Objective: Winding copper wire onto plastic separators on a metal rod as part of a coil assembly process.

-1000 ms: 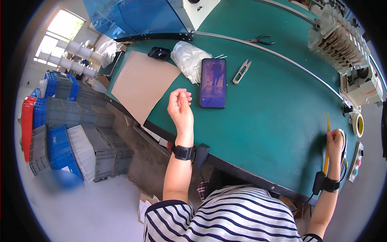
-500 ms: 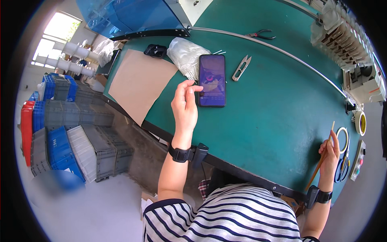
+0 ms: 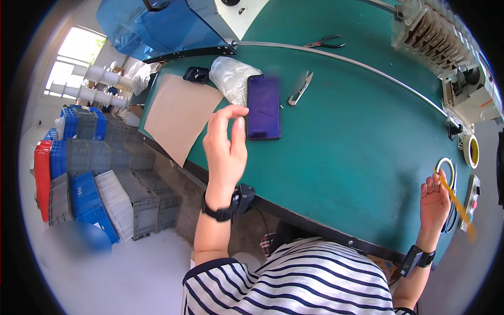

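Note:
My left hand (image 3: 226, 147) hovers by the left edge of a dark phone (image 3: 264, 115) with a purple-lit screen. Its thumb and index finger are apart and it holds nothing. At the right of the green table, my right hand (image 3: 433, 205) is palm up and pinches a thin yellowish wooden stick (image 3: 454, 198) near its upper end. The stick slants down to the right, its lower end blurred. Behind that hand are dark-handled scissors (image 3: 449, 220), partly hidden, and a ring-shaped tape roll (image 3: 440, 163). Thread snips (image 3: 300, 93) lie right of the phone.
A clear plastic bag (image 3: 231, 76) of white strips, a black object (image 3: 197, 74) and brown paper (image 3: 181, 115) lie at left. A metal rod (image 3: 341, 63) crosses the table, with pliers (image 3: 326, 43) beyond. Another tape roll (image 3: 471, 150) sits far right; stacked crates (image 3: 131, 197) stand left.
My left hand has drawn slightly left, its thumb and index finger wider apart. My right hand has turned palm up, swinging the stick's lower end from left to right. The phone screen looks plainer.

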Demonstrator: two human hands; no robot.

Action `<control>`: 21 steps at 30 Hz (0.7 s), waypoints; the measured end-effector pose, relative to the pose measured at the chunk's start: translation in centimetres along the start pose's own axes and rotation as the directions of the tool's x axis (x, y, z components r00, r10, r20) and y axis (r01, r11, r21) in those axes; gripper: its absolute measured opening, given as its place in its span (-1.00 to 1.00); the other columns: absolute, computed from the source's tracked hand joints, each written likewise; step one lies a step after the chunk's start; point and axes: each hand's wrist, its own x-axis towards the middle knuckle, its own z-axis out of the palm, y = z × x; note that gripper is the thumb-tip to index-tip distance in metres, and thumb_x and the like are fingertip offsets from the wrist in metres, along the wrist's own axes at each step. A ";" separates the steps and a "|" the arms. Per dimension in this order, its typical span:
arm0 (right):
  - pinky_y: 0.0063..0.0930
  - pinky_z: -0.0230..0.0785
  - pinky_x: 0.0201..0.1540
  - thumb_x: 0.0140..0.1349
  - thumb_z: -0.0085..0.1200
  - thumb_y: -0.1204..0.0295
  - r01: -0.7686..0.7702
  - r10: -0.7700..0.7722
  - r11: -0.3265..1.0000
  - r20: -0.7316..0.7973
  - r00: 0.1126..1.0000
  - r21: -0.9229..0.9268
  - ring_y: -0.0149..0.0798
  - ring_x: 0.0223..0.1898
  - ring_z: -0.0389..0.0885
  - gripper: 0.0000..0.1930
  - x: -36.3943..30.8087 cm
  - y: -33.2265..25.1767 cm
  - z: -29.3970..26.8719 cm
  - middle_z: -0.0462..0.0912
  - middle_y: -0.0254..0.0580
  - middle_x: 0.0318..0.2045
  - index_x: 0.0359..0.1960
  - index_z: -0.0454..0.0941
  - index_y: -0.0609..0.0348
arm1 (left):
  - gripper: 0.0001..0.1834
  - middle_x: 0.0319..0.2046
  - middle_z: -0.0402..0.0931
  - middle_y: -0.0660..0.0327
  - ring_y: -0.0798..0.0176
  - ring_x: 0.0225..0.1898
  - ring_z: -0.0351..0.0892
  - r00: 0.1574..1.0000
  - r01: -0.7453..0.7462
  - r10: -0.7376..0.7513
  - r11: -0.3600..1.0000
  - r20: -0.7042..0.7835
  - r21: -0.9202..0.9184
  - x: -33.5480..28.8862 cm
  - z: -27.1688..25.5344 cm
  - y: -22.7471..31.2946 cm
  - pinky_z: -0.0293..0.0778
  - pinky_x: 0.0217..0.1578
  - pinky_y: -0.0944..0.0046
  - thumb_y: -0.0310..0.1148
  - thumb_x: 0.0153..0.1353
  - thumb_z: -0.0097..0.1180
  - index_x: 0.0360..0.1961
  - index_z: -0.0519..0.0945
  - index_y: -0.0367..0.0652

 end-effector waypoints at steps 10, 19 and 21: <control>-0.23 0.25 0.18 0.29 -0.09 0.34 -0.030 0.027 0.999 0.167 0.986 0.012 -0.12 0.09 0.43 -0.63 -1.1 0.7 0.9 0.54 -0.08 -0.08 0.10 0.29 0.20 | -0.70 -0.19 0.26 0.35 0.28 -0.24 0.21 0.767 -0.624 0.619 0.658 0.168 0.421 -1.4 -6.4 16.8 0.24 -0.38 0.27 -0.03 0.20 0.09 -0.33 0.58 -0.04; -0.25 0.26 0.13 0.29 -0.06 0.26 -0.061 0.067 0.998 0.175 0.982 -0.035 -0.14 0.03 0.46 -0.67 -1.6 1.1 1.5 0.55 -0.12 -0.14 0.01 0.37 0.16 | -0.69 -0.19 0.29 0.33 0.27 -0.24 0.22 0.660 -0.693 0.723 0.481 0.204 0.537 -2.5 -9.4 15.5 0.24 -0.36 0.26 -0.04 0.21 0.07 -0.29 0.57 -0.06; -0.25 0.27 0.12 0.28 -0.05 0.25 -0.081 0.089 0.995 0.177 0.980 -0.049 -0.15 -0.01 0.47 -0.67 -1.5 1.4 1.5 0.56 -0.13 -0.16 0.00 0.37 0.16 | -0.69 -0.19 0.30 0.32 0.27 -0.24 0.22 0.634 -0.703 0.743 0.439 0.215 0.560 -3.4 -10.3 15.8 0.24 -0.36 0.26 -0.04 0.21 0.07 -0.28 0.57 -0.06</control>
